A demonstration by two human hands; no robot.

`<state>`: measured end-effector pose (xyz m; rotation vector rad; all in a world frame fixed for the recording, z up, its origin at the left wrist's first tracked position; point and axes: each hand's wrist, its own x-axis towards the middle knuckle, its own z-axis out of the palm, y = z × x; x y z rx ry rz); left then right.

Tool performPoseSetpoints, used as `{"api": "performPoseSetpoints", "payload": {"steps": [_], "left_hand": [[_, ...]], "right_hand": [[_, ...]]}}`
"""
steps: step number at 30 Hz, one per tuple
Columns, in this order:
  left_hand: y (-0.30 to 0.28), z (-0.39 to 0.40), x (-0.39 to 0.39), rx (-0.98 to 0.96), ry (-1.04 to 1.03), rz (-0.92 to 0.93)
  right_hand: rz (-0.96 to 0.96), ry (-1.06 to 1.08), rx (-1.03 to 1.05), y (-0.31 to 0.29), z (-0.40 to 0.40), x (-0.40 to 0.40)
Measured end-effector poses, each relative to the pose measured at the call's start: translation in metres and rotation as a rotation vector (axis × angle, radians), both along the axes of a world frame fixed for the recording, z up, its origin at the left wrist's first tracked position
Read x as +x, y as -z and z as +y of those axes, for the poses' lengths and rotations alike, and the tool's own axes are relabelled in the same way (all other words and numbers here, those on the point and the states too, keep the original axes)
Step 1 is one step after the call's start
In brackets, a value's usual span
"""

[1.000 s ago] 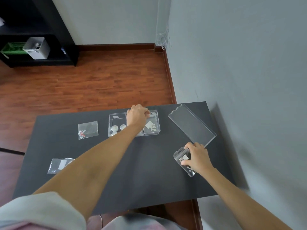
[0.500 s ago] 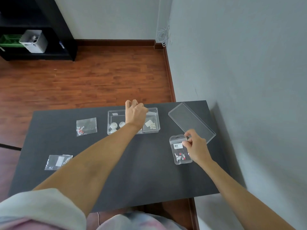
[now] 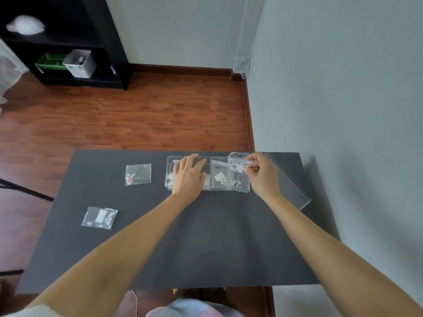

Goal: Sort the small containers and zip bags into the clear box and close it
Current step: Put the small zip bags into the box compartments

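Zip bags: two on table (image 3: 160,236) – one (image 3: 238,172) pinched by right hand (image 3: 263,175) fingers | left hand (image 3: 188,177) spread.

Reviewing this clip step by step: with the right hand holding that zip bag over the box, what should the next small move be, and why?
Probably lower and release the zip bag into the right compartment of the clear box. The right hand pinches it by its top over that end, the left hand rests on the left side, and the lid lies off to the right.

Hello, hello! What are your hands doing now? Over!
Left hand flat on box. Right hand pinching bag over box's right end. Two bags left on table; lid off.
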<state>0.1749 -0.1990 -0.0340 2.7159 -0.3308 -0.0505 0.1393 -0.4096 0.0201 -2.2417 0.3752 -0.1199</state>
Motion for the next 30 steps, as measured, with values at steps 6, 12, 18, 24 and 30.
{"api": "performPoseSetpoints", "payload": {"steps": [6,12,18,24,30], "left_hand": [[0.014,0.026,-0.03,0.065,-0.12,0.089],[0.018,0.031,-0.034,0.003,-0.15,0.174],[0.019,0.032,-0.032,0.008,-0.164,0.196],[0.023,0.032,-0.032,0.023,-0.187,0.21],[0.026,0.032,-0.031,0.029,-0.19,0.203]], "right_hand": [[0.037,-0.096,-0.069,0.011,0.027,0.031],[0.2,-0.183,-0.173,0.038,0.041,0.041],[0.181,-0.314,-0.478,0.047,0.041,0.042],[0.153,-0.122,-0.458,0.041,0.041,0.036],[0.482,-0.24,-0.492,0.038,0.038,0.035]]}}
